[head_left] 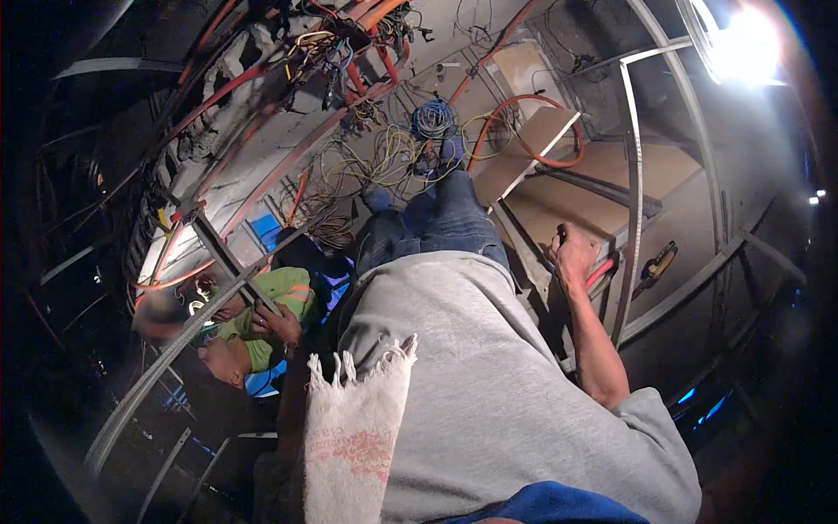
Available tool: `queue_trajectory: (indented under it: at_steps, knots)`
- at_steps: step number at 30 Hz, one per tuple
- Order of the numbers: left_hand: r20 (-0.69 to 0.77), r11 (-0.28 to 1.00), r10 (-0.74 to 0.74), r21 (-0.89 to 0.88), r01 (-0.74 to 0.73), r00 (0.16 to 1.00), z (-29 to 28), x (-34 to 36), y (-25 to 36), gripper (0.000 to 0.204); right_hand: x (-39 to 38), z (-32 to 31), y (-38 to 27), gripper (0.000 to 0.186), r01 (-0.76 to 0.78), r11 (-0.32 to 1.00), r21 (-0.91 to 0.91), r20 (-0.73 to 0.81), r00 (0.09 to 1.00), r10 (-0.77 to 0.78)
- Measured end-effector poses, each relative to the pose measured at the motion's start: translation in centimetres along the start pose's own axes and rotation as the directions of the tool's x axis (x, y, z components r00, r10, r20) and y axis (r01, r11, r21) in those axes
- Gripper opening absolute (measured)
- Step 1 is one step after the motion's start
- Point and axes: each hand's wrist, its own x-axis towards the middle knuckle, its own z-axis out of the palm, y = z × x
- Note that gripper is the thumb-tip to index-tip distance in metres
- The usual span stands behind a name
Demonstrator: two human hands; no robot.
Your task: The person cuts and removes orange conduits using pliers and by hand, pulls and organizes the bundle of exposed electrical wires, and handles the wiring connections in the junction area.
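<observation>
My left hand (281,326) is closed around a slanted metal channel (229,262) at left, its forearm partly hidden behind a white fringed cloth (353,437) on my grey top. My right hand (572,255), at right, is closed on a small dark object (560,234) that I cannot make out clearly, beside brown boards (646,166) and a short red tube. A yellow-and-black tool (656,264) lies to the right of that hand. My legs (454,210) stretch toward loose wires and a blue cable coil (433,120).
A co-worker in a green hi-vis top (288,288) is close on my left. Metal framing strips (633,131) surround me on both sides. Orange conduits (388,65) and tangled cables run along the rough wall and floor. A bright lamp (742,48) shines at upper right.
</observation>
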Motion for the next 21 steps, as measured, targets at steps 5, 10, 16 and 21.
queue_trajectory:
  at_steps: [5,10,16,21]
  knots:
    - [0.081,0.999,-0.018,0.043,0.015,0.997,-0.4,0.3,0.8,0.054,0.1,-0.6,-0.3,0.024,-0.002,0.999,-0.049,0.061,0.998,0.005]
    - [0.041,0.999,0.024,0.028,-0.025,0.999,-0.7,0.4,1.0,0.055,0.2,-1.1,-0.7,0.023,-0.021,0.996,-0.089,0.092,0.995,0.030]
    - [0.030,1.000,0.020,0.001,-0.020,0.999,-0.3,0.1,0.7,0.057,0.0,-0.5,-0.3,0.019,-0.011,1.000,-0.018,-0.028,1.000,0.011]
    - [0.009,0.999,0.022,-0.035,-0.022,1.000,0.5,0.3,0.5,0.058,0.2,-0.7,-0.7,0.023,-0.063,0.996,-0.061,0.039,0.997,0.066]
